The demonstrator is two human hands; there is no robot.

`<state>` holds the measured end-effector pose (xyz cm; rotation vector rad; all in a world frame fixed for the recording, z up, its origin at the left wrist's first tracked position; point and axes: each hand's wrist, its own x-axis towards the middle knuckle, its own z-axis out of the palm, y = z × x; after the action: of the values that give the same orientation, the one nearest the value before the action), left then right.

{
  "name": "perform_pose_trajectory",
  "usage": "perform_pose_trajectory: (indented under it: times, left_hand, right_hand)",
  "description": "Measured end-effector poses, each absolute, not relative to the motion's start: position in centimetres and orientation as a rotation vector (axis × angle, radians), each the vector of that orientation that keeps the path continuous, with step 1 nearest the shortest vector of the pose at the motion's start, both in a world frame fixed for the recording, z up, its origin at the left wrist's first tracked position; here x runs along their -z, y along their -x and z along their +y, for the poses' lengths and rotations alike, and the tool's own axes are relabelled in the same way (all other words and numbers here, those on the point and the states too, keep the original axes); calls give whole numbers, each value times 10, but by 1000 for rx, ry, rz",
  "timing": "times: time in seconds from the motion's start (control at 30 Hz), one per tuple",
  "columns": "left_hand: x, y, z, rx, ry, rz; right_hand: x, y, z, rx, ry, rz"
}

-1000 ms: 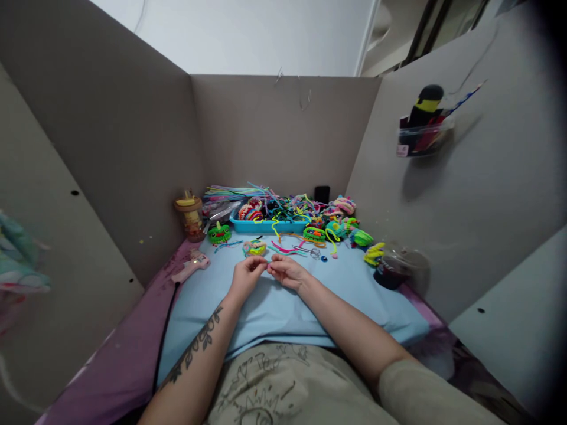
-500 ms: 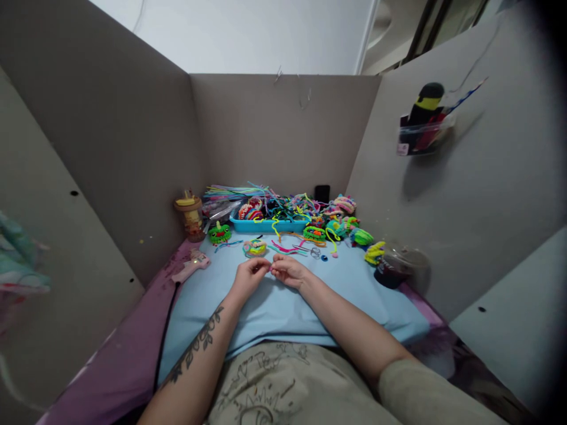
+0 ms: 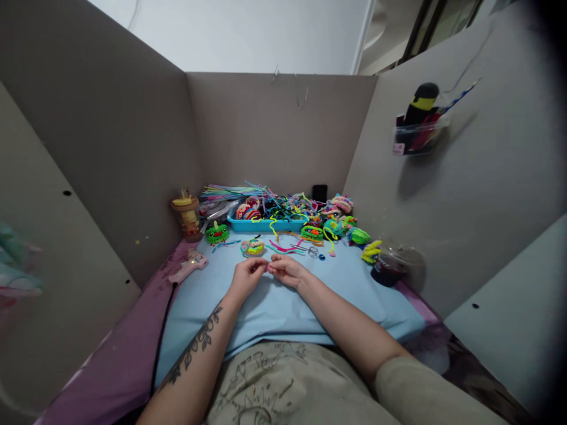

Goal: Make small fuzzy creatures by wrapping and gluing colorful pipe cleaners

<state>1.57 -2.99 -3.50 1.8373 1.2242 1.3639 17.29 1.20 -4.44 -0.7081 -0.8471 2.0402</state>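
My left hand [image 3: 247, 277] and my right hand [image 3: 289, 272] meet above the blue cloth [image 3: 274, 307], fingertips pinched together. Between them shows a small pink piece [image 3: 268, 268], perhaps a bit of pipe cleaner; the fingers hide most of it. Just beyond my left hand sits a round yellow, pink and green pipe-cleaner figure [image 3: 253, 248]. Past my right hand lie loose pink and teal pipe cleaners [image 3: 283, 248], a pair of scissors [image 3: 312, 252] and a small dark blue round thing [image 3: 322, 257].
At the back, a blue tray [image 3: 266, 225] holds tangled pipe cleaners. Green pipe-cleaner figures [image 3: 217, 234] stand beside it. A lidded cup [image 3: 188, 218] and a pink glue gun [image 3: 190, 268] are at left. To the right stands a dark cup [image 3: 388, 273]; grey panels [image 3: 283, 130] enclose the table.
The whole view has shifted slightly, so things appear a little further left. Both hands keep their pinch on the pink piece, with hardly any visible movement.
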Motion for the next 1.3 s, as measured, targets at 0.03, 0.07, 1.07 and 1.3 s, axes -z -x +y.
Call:
perform_pose_trajectory:
  times: [0.03,0.07,1.07,1.3]
  left_hand:
    - [35,-16,-30,-1365,-1845,1228]
    - [35,-15,-29,-1367,-1855,1235]
    - [38,-14,-25,-1330,-2037,1355]
    - [36,-17,-25,-1332,-1926,1347]
  right_hand:
    - [45,-173,13,-2041,696,-842]
    - [46,-173,13,-2039,687,-838]
    - [50,-169,13,-2003,750,-797]
    - [45,-170,11,-1910,771,-899]
